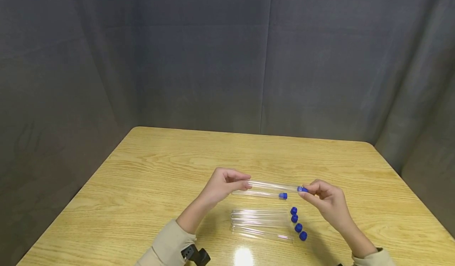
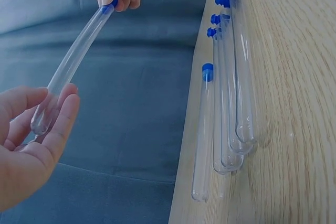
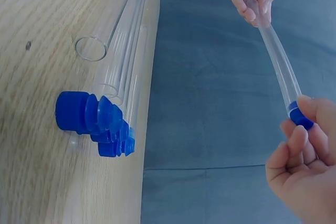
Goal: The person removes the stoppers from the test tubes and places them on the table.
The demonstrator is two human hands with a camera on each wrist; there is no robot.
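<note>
Five clear test tubes are counted: one capped tube [image 1: 273, 186] is held between two hands, one capped tube [image 1: 259, 195] lies just below, three open tubes [image 1: 261, 220] nearer. Four loose blue caps [image 1: 298, 223] are counted beside them.

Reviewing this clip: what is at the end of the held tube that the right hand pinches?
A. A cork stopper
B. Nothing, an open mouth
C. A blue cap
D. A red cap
C. The right hand pinches a blue cap on the clear tube, while the left hand holds the rounded closed end.
</note>
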